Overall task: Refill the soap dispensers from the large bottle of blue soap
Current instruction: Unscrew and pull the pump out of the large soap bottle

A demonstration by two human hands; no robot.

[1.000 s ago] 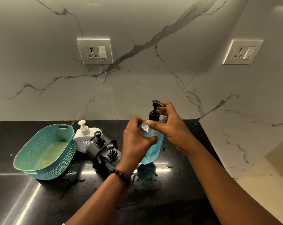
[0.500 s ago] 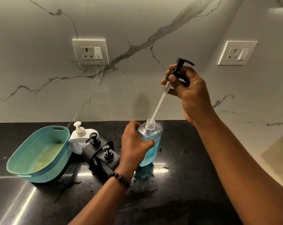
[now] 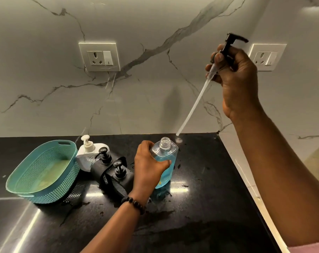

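Your blue soap bottle (image 3: pixel 164 161) stands on the black bench (image 3: pixel 200 207), tilted a little toward the wall, its threaded neck open. Your left hand (image 3: pixel 149 167) is wrapped tight round its body, likely to steady it while the top is off. Your right hand (image 3: pixel 233 73) is closed on the black pump head (image 3: pixel 231 42), raised high so the long dip tube (image 3: pixel 195 105) hangs clear; its tip sits just above and beside the neck (a drip here would land on the bench, so hold it over the mouth). The two hands are well apart. To the left wait two black dispensers (image 3: pixel 114 170), touching each other, with a white pump bottle (image 3: pixel 87 152) behind and a teal basket (image 3: pixel 43 172) beyond.
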